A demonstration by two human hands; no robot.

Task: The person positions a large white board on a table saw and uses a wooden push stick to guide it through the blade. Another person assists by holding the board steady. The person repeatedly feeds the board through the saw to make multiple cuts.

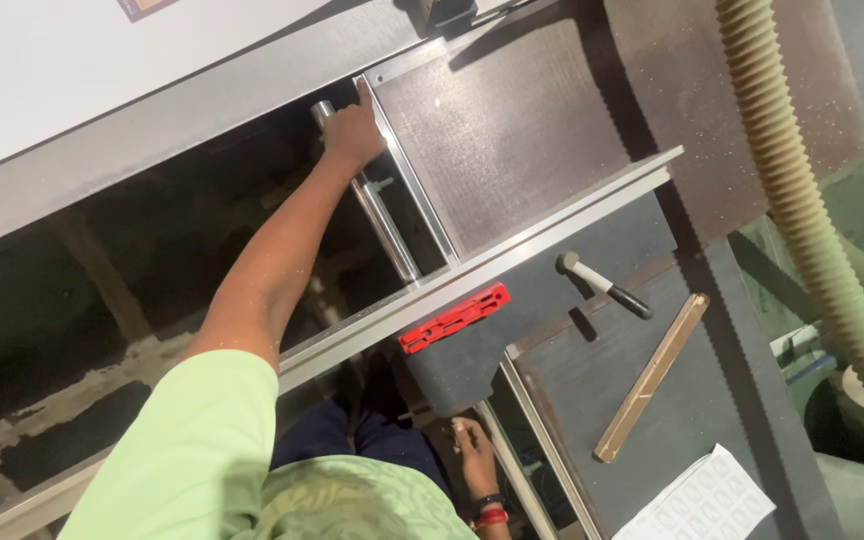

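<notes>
A: What's the biggest thing in front of the person?

B: A dark brown textured board with metal edging, lying on a long grey machine table with an aluminium rail. A ribbed beige dust hose runs down the right side.

A: And the hands?

B: The left hand reaches far up to the board's left corner. Its fingers are held together and lie along the metal edge, while the palm covers the top of a round steel bar that runs just beside that edge. I cannot tell whether it grips the bar or only presses on it.

A: The other one?

B: The right hand, with a red and black wristband, sits low by the table's underside, fingers loosely curled; what they touch is hidden.

A: Smaller things?

B: A red slotted plastic clamp on the rail, a thin wooden strip, a black-handled lever and a white sheet.
</notes>
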